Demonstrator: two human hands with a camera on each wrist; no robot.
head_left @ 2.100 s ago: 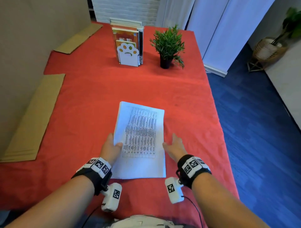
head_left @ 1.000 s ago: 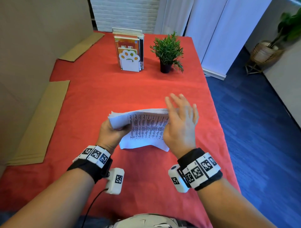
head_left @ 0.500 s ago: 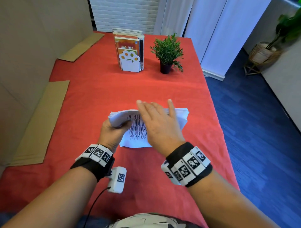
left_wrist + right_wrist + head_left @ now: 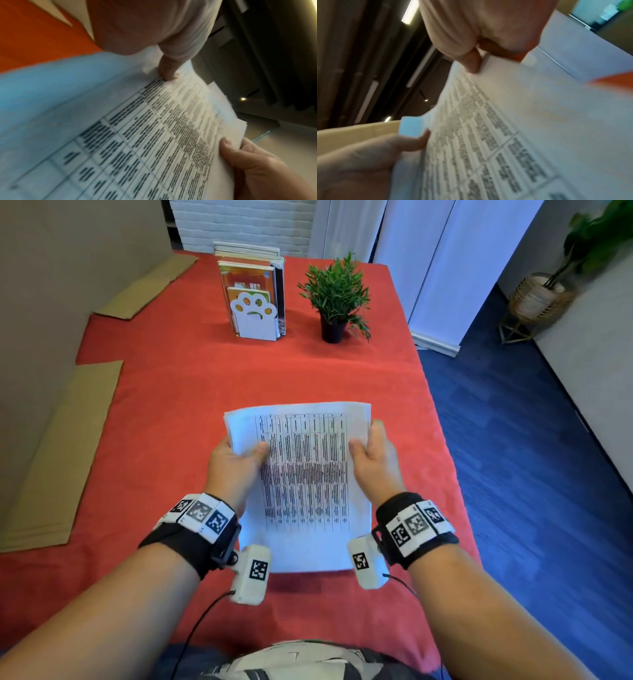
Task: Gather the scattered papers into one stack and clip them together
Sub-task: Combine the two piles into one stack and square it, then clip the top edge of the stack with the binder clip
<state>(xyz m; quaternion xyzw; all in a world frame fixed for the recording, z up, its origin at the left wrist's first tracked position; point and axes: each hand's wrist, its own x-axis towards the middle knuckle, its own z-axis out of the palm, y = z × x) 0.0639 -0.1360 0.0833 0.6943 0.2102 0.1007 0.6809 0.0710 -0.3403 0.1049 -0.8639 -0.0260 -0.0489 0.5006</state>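
Stack: the papers (image 4: 301,474) are held up off the red tablecloth (image 4: 154,405), printed table facing the person.
Handling: light, floppy, sheets likely to slide; best gripped at both side edges.
Left hand (image 4: 234,463): thumb on top, pinching the left edge.
Right hand (image 4: 375,460): pinching the right edge likewise.
Pose: forearms parallel, wrists level.
Clip: none visible.

Nothing here can be read. The top sheet of the paper stack (image 4: 305,474) carries a printed table, its rows too blurred to make out. The wristbands (image 4: 202,513) show only square black-and-white code patterns, no words.
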